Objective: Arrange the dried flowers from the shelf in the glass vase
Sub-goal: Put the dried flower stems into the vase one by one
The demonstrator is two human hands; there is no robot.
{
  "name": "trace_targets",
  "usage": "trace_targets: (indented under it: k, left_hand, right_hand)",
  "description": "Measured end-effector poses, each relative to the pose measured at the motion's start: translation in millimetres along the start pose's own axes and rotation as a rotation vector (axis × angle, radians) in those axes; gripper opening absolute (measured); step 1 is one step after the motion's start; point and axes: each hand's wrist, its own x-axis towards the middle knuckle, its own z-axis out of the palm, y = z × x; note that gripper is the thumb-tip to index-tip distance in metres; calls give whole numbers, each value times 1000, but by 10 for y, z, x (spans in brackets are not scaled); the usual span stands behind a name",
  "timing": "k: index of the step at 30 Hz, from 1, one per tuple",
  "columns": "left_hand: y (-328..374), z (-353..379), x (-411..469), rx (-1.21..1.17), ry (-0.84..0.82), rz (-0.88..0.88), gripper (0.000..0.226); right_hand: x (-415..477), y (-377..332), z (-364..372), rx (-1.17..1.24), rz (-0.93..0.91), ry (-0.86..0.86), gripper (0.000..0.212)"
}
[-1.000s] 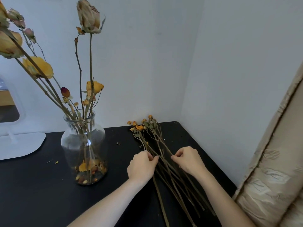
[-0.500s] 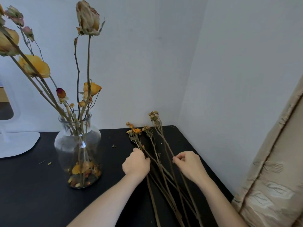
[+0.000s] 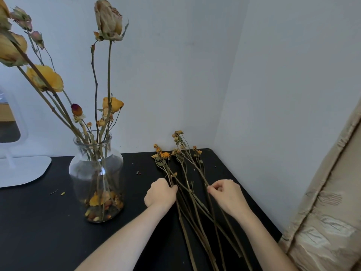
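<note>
Stems (image 3: 201, 204) at the worktop's (image 3: 39, 222) back right corner cross, so the left hand (image 3: 161, 193), curled on several, should steady them while the right hand (image 3: 227, 194), pinching one, teases it free.

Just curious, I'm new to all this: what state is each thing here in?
glass vase: upright, holding several dried flowers, fallen petals at bottom.
loose dried flowers: lying on the black table, outside the vase.
left hand: grips the stems.
right hand: pinches one stem.
</note>
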Motion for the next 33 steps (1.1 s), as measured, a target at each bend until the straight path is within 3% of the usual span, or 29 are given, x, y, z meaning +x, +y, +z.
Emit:
trace_targets:
  k: [5, 8, 12, 17, 25, 33]
  left_hand:
    - [53, 47, -132, -14, 137, 208, 18]
    - [189, 112, -200, 74, 26, 274, 25]
    - [285, 210, -203, 141, -127, 164, 21]
    - [303, 172, -146, -124, -173, 14, 26]
    - [428, -16, -159, -497, -158, 91, 27]
    - [516, -172, -261, -706, -224, 139, 27]
  right_hand:
    - [-16, -3, -14, 21, -1, 24, 14]
    - [-22, -21, -24, 37, -13, 42, 12]
    - [-40, -14, -28, 37, -26, 64, 12]
    - [-50, -14, -79, 53, -29, 98, 9]
    - [-73, -102, -216, 193, -70, 268, 13]
    - [-110, -129, -326, 278, -50, 386, 16]
